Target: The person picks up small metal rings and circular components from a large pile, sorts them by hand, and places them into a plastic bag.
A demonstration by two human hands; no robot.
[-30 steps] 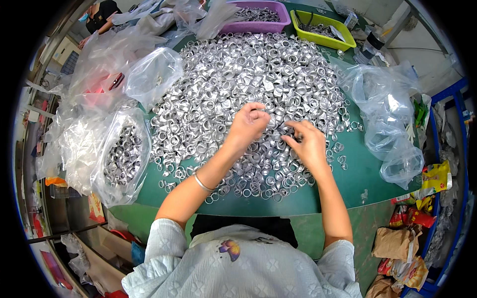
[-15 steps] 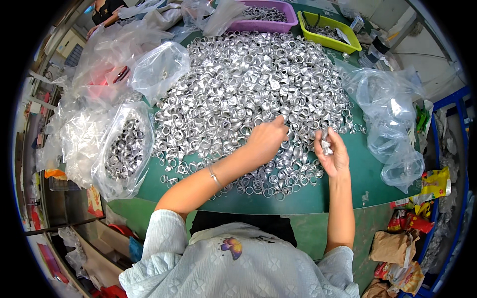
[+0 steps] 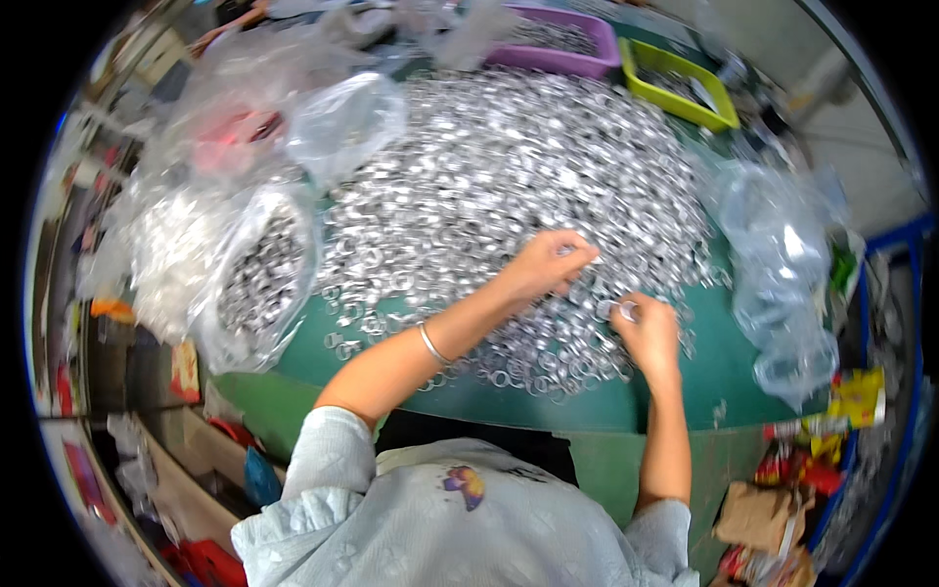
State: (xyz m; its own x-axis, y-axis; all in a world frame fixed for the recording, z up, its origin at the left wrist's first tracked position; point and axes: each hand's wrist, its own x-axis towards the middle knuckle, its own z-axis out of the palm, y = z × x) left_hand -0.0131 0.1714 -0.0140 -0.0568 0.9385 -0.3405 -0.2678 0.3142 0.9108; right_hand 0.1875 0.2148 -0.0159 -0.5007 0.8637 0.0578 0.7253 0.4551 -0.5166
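Note:
A broad heap of silver metal rings (image 3: 509, 166) covers the middle of the green table. Over its near right part is my left hand (image 3: 548, 264), fingers pinched together; a small pale glint shows at the fingertips, too blurred to name. To its right, my right hand (image 3: 650, 335) is closed with thumb and fingers around a silver ring (image 3: 627, 311) at the heap's near right edge. Looser rings lie scattered below both hands, toward the table's front edge.
An open clear bag of rings (image 3: 262, 279) stands at the left, beside more crumpled plastic bags (image 3: 337, 127). Behind the heap are a purple basin (image 3: 558, 61) and a yellow-green tray (image 3: 685, 103). Clear plastic bags (image 3: 782, 284) lie on the right. Part of another person shows far left.
My right hand has turned over and lowered its fingers to the rings; the rings it held up in its palm no longer show. My left hand has shifted slightly right. The view has tilted.

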